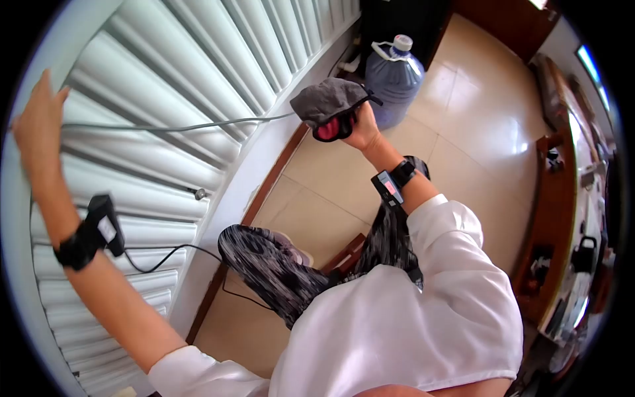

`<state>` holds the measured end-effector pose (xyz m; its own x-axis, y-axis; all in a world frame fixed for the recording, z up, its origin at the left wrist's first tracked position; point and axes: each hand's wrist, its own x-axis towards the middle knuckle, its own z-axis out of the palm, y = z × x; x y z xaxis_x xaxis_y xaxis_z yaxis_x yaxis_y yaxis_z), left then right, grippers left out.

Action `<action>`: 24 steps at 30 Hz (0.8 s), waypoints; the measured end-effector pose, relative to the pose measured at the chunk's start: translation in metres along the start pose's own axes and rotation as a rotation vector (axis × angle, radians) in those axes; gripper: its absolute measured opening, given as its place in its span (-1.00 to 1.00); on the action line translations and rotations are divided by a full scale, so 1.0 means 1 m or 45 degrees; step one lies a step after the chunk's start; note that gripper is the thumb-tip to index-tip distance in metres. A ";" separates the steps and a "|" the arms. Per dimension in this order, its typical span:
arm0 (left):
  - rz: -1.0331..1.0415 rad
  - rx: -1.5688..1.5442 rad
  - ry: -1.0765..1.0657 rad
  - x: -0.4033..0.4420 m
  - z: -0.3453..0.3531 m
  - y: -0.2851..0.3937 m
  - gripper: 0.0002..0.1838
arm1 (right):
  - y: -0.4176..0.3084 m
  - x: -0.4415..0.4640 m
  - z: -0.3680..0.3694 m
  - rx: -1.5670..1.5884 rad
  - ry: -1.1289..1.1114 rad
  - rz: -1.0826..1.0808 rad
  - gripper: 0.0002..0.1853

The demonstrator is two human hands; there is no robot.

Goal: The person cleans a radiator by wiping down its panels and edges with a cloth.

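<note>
My right hand (364, 131) is closed round the edge of a soft grey fabric piece (329, 99) with black trim and a dark pink inside, perhaps a pouch or a mitt. It is held up between the radiator and a water bottle. At the far left, my left hand (40, 122) lies along the top edge of the white ribbed radiator (178, 73), fingers stretched out and nothing visible in them. A thin grey cable (178, 127) crosses the radiator from near my left wrist towards the grey fabric. Where its far end goes is hidden behind the fabric.
A large blue-tinted water bottle (395, 76) with a white cap stands on the tiled floor (317, 192) just beyond my right hand. A black cord (165, 258) hangs from my left wrist device (104, 225). A cluttered wooden desk (552, 231) stands at the right.
</note>
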<state>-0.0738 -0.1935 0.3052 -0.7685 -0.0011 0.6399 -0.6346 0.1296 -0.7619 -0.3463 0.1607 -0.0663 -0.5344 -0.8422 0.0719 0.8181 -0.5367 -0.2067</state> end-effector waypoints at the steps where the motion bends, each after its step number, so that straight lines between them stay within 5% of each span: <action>1: 0.019 -0.061 -0.010 -0.008 0.019 -0.017 -0.44 | -0.003 0.008 -0.018 0.039 0.021 0.022 -0.48; 2: -0.077 -0.637 -0.019 -0.028 0.028 -0.018 -0.43 | -0.006 0.014 -0.041 0.058 0.045 0.103 -0.48; 4: 0.181 0.253 -0.087 -0.038 -0.028 -0.017 -0.41 | -0.010 0.016 -0.092 0.026 0.210 0.222 -0.49; 5: -0.076 0.118 -0.229 -0.044 -0.026 -0.022 -0.41 | -0.007 0.001 -0.118 0.011 0.262 0.311 -0.49; 6: -0.324 -0.038 -0.353 -0.025 -0.001 -0.005 -0.39 | -0.015 0.017 -0.119 0.071 0.648 0.408 -0.48; 7: -0.249 -0.171 -0.294 -0.039 -0.006 -0.029 -0.35 | -0.006 0.010 -0.106 -0.062 0.737 0.510 -0.45; 8: -0.400 -0.362 -0.483 -0.055 0.009 -0.063 -0.35 | -0.002 0.008 -0.116 0.045 0.614 0.666 -0.45; 10: -0.364 0.161 -0.490 -0.042 -0.042 -0.039 -0.39 | 0.011 0.006 -0.132 0.170 0.476 0.830 -0.44; 12: -0.558 -0.018 -0.546 -0.012 -0.078 0.004 -0.47 | 0.008 0.017 -0.147 0.218 0.265 1.045 -0.45; 15: -0.245 0.063 -0.261 0.016 -0.100 0.035 -0.33 | -0.023 0.035 -0.106 -0.043 0.602 1.001 -0.46; 19: -0.298 -0.088 -0.244 0.028 -0.108 0.060 -0.38 | -0.017 0.029 -0.131 0.095 0.679 0.922 -0.45; 22: -0.232 -0.170 -0.266 0.024 -0.108 0.042 -0.39 | -0.001 -0.006 -0.170 0.213 0.871 0.980 -0.40; 24: -0.364 -0.314 -0.551 0.012 -0.112 0.030 -0.48 | -0.001 -0.041 -0.181 0.167 1.099 0.946 -0.32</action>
<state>-0.0933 -0.0786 0.3014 -0.5655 -0.4694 0.6781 -0.8242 0.2917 -0.4854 -0.3635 0.2054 -0.2457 0.1637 -0.6642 -0.7294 0.9814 0.0344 0.1888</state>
